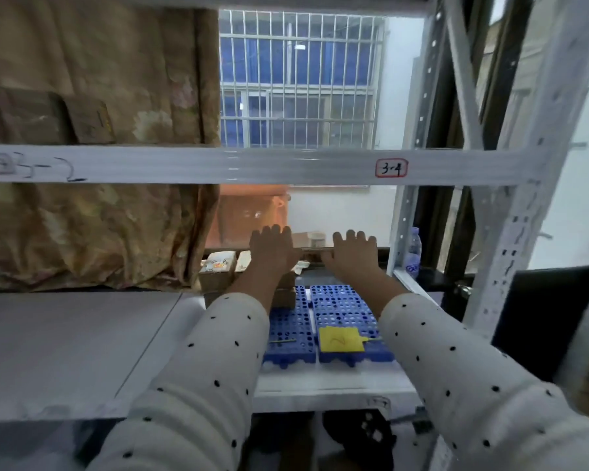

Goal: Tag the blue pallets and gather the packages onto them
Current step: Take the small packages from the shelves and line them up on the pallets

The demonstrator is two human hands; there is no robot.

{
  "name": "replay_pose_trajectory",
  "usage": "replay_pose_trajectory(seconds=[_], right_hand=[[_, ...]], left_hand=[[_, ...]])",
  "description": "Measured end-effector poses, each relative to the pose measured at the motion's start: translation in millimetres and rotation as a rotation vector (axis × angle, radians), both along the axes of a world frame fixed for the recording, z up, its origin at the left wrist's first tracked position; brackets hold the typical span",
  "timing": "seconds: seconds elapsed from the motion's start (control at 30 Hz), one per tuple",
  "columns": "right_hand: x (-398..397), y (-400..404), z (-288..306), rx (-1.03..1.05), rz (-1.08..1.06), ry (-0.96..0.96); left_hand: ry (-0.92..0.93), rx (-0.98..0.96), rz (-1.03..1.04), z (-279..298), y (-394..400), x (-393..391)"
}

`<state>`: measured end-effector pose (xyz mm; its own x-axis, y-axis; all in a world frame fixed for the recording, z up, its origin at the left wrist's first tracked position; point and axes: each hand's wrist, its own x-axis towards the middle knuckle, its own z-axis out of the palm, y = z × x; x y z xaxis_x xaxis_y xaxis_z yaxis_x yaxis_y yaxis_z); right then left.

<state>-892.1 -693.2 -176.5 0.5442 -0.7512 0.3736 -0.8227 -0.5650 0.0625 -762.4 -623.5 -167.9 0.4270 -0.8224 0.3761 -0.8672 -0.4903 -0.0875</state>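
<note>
Landmark: the yellow tag (pixel 341 339), lying on the near end of the right blue pallet (pixel 347 314). Second blue pallet (pixel 288 331) sits just left of it, the two side by side on the white shelf (pixel 82 348); only a thin yellowish strip shows on its near end, so I cannot tell if it is tagged.

Both arms reach well beyond the tag toward the back of the shelf. Left hand (pixel 272 248) and right hand (pixel 352 253) are seen from the back, fingers extended and fairly flat, laid over something at the rear edge. Between them a brown package (pixel 312 254) is partly visible; whether the fingers curl round it is hidden, so the grip cannot be told.

More packages (pixel 218 266) stand beyond and left of the tag, one seemingly against the far end of the left pallet.

Judgement: gathering step, mostly undone; the right pallet holds only its tag.

Risks:
- Sleeves pass low over the pallets; a forearm drawn back could sweep the loose tag off.
- A flat-handed hold on the rear package may slip, dropping it behind the shelf.
- The bottle (pixel 413 253), beyond and right of the tag, could be knocked by the right elbow.
</note>
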Motion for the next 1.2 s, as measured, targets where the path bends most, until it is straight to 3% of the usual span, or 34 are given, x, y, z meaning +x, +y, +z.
replay_pose_trajectory(seconds=[0.47,0.67,1.07,1.2], right_hand=[[-116.5,103.1,59.9,-0.101,-0.008,0.015],[-147.5,131.2,62.1,-0.057,0.033,0.022],[-80.3,252.3,41.6,-0.050,0.390,0.032],[-33.6,295.3,39.8,-0.042,0.488,0.015]], left_hand=[[0.003,-0.100,0.014,37.4,107.7,-98.7],[0.109,-0.076,0.093,22.8,151.9,-142.4],[0.146,-0.128,0.404,10.7,304.3,-104.8],[0.176,-0.043,0.514,9.7,358.8,-72.3]])
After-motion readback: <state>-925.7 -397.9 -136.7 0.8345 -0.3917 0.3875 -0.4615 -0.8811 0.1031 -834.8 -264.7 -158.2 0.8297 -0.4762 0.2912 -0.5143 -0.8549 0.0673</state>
